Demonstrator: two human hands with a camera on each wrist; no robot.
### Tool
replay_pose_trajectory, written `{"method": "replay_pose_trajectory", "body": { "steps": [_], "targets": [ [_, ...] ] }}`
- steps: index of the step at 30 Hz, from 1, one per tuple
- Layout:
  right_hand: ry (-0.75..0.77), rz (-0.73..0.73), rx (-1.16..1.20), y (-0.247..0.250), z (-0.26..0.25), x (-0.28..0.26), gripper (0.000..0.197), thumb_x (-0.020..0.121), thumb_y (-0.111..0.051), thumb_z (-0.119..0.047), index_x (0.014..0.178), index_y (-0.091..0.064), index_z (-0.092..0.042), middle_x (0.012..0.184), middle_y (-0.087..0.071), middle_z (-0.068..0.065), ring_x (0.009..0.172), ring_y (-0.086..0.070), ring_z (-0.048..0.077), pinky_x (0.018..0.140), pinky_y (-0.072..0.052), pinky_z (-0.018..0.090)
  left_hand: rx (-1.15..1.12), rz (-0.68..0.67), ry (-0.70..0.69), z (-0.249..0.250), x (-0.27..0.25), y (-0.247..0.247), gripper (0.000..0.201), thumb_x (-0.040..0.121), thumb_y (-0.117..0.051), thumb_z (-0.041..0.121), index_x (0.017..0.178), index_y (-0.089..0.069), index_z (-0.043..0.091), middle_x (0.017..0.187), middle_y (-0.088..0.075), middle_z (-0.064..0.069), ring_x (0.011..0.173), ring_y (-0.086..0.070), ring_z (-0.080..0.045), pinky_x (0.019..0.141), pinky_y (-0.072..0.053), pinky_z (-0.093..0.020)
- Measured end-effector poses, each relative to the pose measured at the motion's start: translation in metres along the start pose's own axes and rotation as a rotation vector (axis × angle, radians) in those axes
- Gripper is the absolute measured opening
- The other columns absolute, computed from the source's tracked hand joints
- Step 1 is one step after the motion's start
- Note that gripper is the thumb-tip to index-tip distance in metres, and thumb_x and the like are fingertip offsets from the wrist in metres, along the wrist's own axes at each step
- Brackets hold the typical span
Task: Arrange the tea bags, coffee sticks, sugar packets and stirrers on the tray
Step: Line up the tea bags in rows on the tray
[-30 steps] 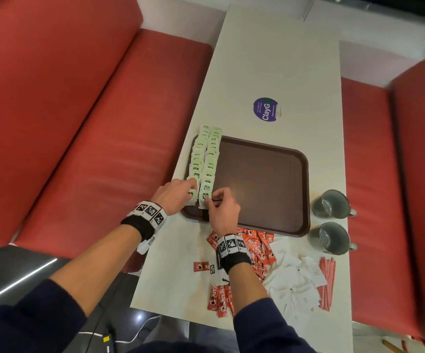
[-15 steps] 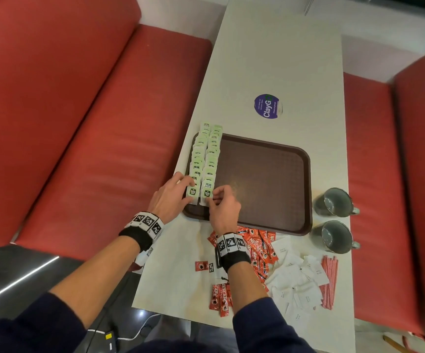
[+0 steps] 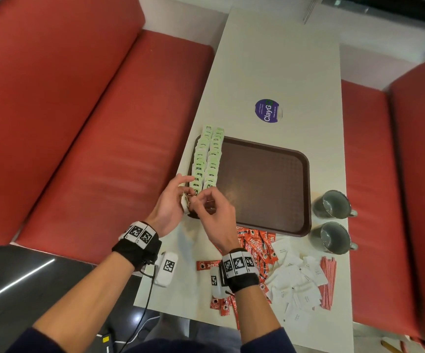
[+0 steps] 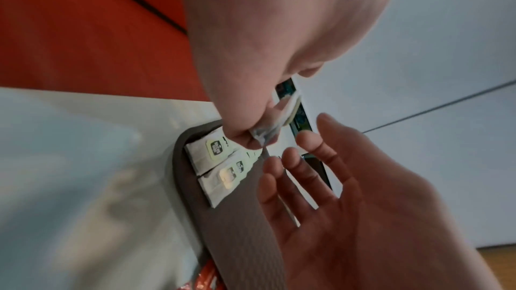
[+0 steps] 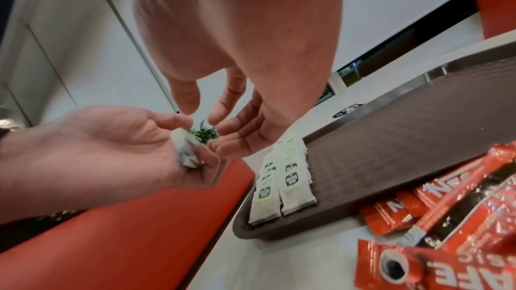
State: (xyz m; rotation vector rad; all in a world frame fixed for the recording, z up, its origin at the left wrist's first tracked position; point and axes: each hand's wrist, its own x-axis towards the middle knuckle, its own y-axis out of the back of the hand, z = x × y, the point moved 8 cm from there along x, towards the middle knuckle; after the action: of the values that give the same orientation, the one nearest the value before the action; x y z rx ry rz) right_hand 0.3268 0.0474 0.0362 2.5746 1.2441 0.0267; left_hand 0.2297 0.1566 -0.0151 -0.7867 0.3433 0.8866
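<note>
Very light, thin and soft, these paper tea bags; easy to crease and easy to slide one over another, so probably best taken by a flat edge, between thumb and one finger, with little force. Already laid along the left side of the tray (image 3: 308, 189): two overlapping rows of tea bags (image 3: 206, 161), from the far rim down to near the front rim. Just above the front-left corner of the tray: the left hand (image 3: 170, 202), palm turned up, fingers curled, pinching a small white bundle (image 5: 185, 151) of tea bags; not possible to tell how many. Beside it, over the front edge of the tray: the right hand (image 3: 214, 212), relaxed and partly spread, fingers (image 5: 192, 98) just beside the bundle, grasping nothing visible; contact with the paper not clear. Likely about to take one bag and lay it at the near end of a row. In front of the tray, on the table: coffee sticks (image 3: 257, 248), then sugar packets (image 3: 298, 284) and stirrers (image 3: 328, 281) toward the front-right, all not yet arranged. To the right of the tray: two mugs (image 3: 332, 203).
</note>
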Motion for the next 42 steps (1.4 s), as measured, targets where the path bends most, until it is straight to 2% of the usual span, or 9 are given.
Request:
{"method": "replay_pose_trajectory", "body": {
  "steps": [6,9,11,15,18,21,29,35,42],
  "targets": [
    [0.037,-0.002,-0.097,-0.011,0.001,-0.004,0.015,0.097,-0.081,-0.030,0.103,-0.068,-0.031,0.104,-0.065,-0.005,0.085,-0.070,0.015,0.077,-0.062,0.030,0.004,-0.066,0.003,0.003,-0.008,-0.002,0.039,0.103,-0.060,0.019,0.142,-0.061,0.012,0.117,-0.069,-0.017,0.105,-0.063,-0.030,0.098,-0.045,-0.048],
    [0.030,-0.004,-0.094,-0.016,0.002,-0.004,0.017,0.095,-0.085,-0.026,0.104,-0.071,-0.027,0.108,-0.060,-0.004,0.082,-0.070,0.012,0.076,-0.058,0.019,0.033,-0.119,-0.021,0.004,-0.013,-0.005,0.060,0.086,-0.061,0.002,0.144,-0.057,0.010,0.138,-0.068,-0.021,0.126,-0.062,-0.036,0.110,-0.045,-0.053],
    [0.039,-0.035,-0.088,-0.020,0.002,-0.004,0.017,0.094,-0.086,-0.023,0.099,-0.070,-0.024,0.105,-0.064,-0.004,0.081,-0.070,0.014,0.076,-0.058,0.022,0.047,-0.134,-0.029,0.006,-0.016,-0.010,0.067,0.078,-0.057,-0.001,0.145,-0.056,0.008,0.143,-0.066,-0.022,0.133,-0.062,-0.033,0.115,-0.046,-0.053],
    [-0.150,0.026,0.157,-0.011,0.017,-0.005,0.018,0.100,-0.080,-0.023,0.097,-0.066,-0.012,0.091,-0.076,0.002,0.082,-0.077,0.023,0.078,-0.066,0.040,0.168,-0.141,-0.082,0.009,-0.019,-0.014,0.046,0.096,-0.064,0.011,0.141,-0.058,0.012,0.140,-0.068,-0.016,0.124,-0.066,-0.024,0.105,-0.052,-0.046],
    [-0.342,0.154,0.400,0.003,0.039,-0.005,0.023,0.104,-0.075,-0.020,0.094,-0.061,-0.004,0.086,-0.075,0.008,0.081,-0.074,0.024,0.081,-0.064,0.040,0.467,-0.178,-0.205,0.010,-0.021,-0.011,0.034,0.101,-0.072,0.006,0.132,-0.063,0.016,0.134,-0.068,-0.003,0.122,-0.066,-0.017,0.102,-0.052,-0.033],
    [-0.400,0.177,0.468,0.010,0.045,-0.002,0.021,0.107,-0.068,-0.015,0.090,-0.060,-0.007,0.084,-0.074,0.009,0.080,-0.071,0.021,0.078,-0.060,0.037,0.694,-0.245,-0.253,0.005,-0.025,-0.017,0.045,0.094,-0.075,-0.004,0.130,-0.067,0.022,0.129,-0.069,0.002,0.121,-0.067,-0.014,0.103,-0.056,-0.029],
    [-0.351,0.093,0.467,0.011,0.044,0.001,0.028,0.106,-0.072,-0.023,0.100,-0.073,0.004,0.102,-0.076,0.023,0.089,-0.071,0.025,0.085,-0.060,0.038,0.775,-0.110,-0.309,0.012,-0.017,-0.020,0.021,0.099,-0.079,0.016,0.120,-0.074,0.020,0.115,-0.079,0.006,0.106,-0.077,-0.014,0.096,-0.062,-0.033],
    [-0.263,0.129,0.392,0.022,0.044,0.003,0.025,0.095,-0.084,-0.010,0.114,-0.069,-0.005,0.107,-0.078,0.017,0.104,-0.076,0.035,0.096,-0.063,0.050,0.636,-0.136,-0.254,0.006,-0.017,-0.016,0.022,0.098,-0.078,0.009,0.120,-0.075,0.008,0.104,-0.081,-0.011,0.096,-0.080,-0.033,0.088,-0.066,-0.040],
    [-0.261,0.086,0.319,0.021,0.046,0.006,0.021,0.100,-0.080,-0.015,0.120,-0.075,-0.015,0.107,-0.081,0.007,0.104,-0.077,0.028,0.098,-0.064,0.049,0.668,-0.155,-0.214,0.003,-0.016,-0.011,0.024,0.094,-0.084,0.011,0.117,-0.075,0.009,0.101,-0.083,-0.010,0.094,-0.081,-0.030,0.090,-0.065,-0.042]
  ]
}}
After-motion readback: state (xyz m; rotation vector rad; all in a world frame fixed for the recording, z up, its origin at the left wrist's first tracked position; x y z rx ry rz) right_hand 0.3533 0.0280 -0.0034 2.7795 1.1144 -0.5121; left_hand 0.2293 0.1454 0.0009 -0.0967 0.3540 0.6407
